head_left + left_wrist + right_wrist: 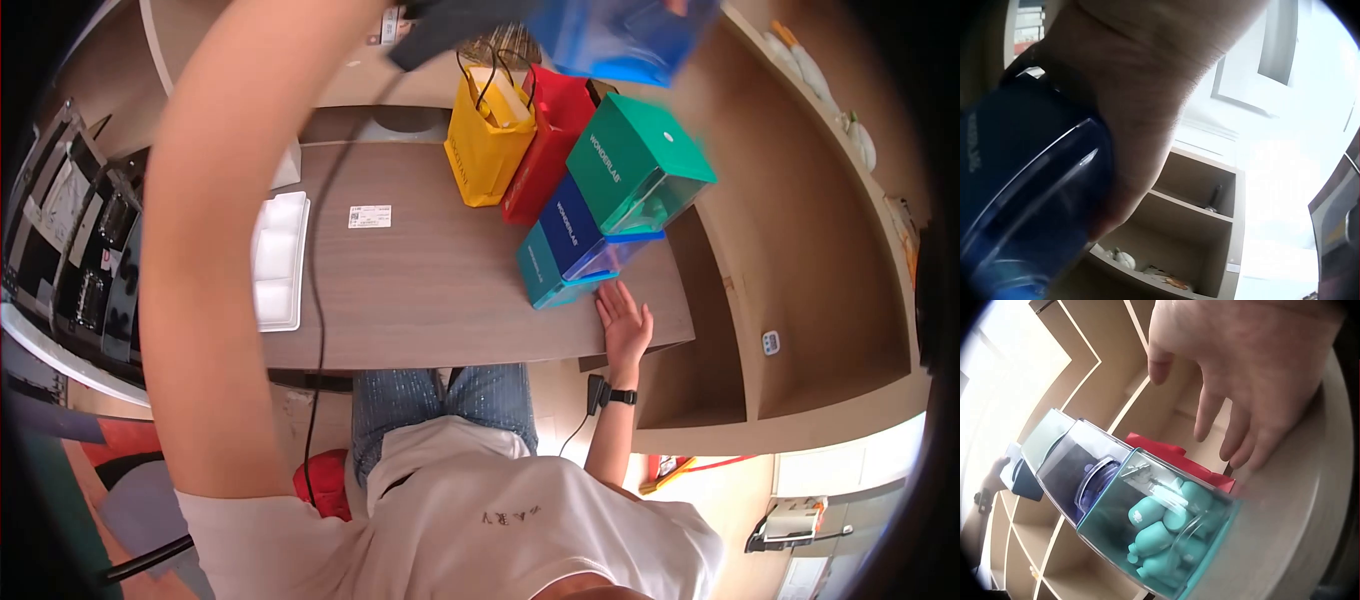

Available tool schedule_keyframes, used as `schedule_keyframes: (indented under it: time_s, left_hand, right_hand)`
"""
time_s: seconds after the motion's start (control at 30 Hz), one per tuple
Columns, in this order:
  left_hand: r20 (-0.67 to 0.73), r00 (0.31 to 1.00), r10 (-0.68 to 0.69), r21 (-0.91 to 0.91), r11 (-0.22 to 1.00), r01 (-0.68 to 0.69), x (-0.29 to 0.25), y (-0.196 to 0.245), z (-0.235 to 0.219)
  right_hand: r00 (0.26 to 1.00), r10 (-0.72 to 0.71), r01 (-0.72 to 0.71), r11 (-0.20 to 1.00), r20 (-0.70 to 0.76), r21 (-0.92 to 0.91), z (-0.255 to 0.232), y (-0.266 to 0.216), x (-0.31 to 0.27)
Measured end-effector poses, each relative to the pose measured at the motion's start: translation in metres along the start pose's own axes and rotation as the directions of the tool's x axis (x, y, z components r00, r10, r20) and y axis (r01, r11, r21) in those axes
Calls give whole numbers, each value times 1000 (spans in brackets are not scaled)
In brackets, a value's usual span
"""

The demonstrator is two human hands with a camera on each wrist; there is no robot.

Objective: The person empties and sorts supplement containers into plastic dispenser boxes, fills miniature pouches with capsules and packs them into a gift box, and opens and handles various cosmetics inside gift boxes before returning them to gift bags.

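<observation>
My left hand [1141, 106] grips a blue box with a clear plastic side [1035, 169], raised high. In the head view this box [625, 40] hangs above a stack of three boxes, blurred, with only a fingertip showing. The stack has a green box [635, 150] on top, a dark blue box [595, 235] in the middle and a teal box [550, 270] at the bottom. Through its clear side, the teal box shows several small teal bottles [1154, 537]. Beside the stack's base, my right hand [625, 325] lies palm up, fingers spread, holding nothing.
A yellow paper bag [487, 140] and a red bag [545, 150] stand left of the stack. A white tray [280, 260] and a label [370, 217] lie on the table [420, 290]. Shelves [830, 330] curve along the right. A black cable [315, 270] crosses the tabletop.
</observation>
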State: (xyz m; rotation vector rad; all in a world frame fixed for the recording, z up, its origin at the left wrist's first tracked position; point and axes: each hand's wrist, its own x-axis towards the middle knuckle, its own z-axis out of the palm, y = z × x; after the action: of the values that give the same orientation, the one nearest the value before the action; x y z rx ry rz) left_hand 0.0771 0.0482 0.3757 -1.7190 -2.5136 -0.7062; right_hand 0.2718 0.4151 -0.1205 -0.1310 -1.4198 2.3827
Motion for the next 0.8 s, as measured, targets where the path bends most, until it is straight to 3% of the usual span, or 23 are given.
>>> schedule_keyframes:
  time_s: [0.07, 0.13, 0.2, 0.23, 0.53, 0.6, 0.63, 0.67, 0.73, 0.77, 0.8]
  left_hand:
    - [-3, 996, 92, 56, 994, -91, 27, 20, 11]
    - [12, 982, 188, 115, 975, -188, 48, 32, 23]
    - [34, 989, 145, -17, 989, -145, 55, 40, 35]
    - [45, 998, 50, 24, 998, -51, 68, 47, 45]
    - [111, 984, -142, 59, 989, 136, 102, 64, 79]
    - [35, 980, -197, 93, 977, 194, 75, 73, 74]
    - [-8, 950, -313, 140, 940, 311, 81, 84, 82]
    - [-4, 949, -314, 132, 941, 312, 80, 79, 81]
    - [-57, 992, -116, 50, 992, 119, 75, 62, 75]
    - [-50, 993, -107, 36, 993, 109, 78, 49, 77]
    - [-176, 983, -42, -35, 999, 36, 86, 32, 83]
  right_hand:
    - [1000, 17, -15, 986, -9, 167, -7, 2, 0]
    - [1000, 8, -8, 979, 0, 203, -10, 2, 0]
    - [1000, 8, -9, 991, 4, 132, -13, 5, 1]
    - [1000, -4, 5, 995, -5, 100, -12, 6, 0]
    - [999, -33, 34, 993, -10, 111, -12, 8, -1]
    - [999, -37, 37, 994, -8, 105, -12, 10, -1]
    - [999, -40, 41, 995, -5, 96, -11, 9, -1]
    - [999, -35, 36, 995, -10, 91, -11, 9, -1]
    - [999, -36, 37, 998, -27, 45, -10, 10, 1]
    - [998, -36, 37, 999, -43, 37, -9, 10, 0]
    - [999, -38, 39, 999, -39, 17, -7, 10, 0]
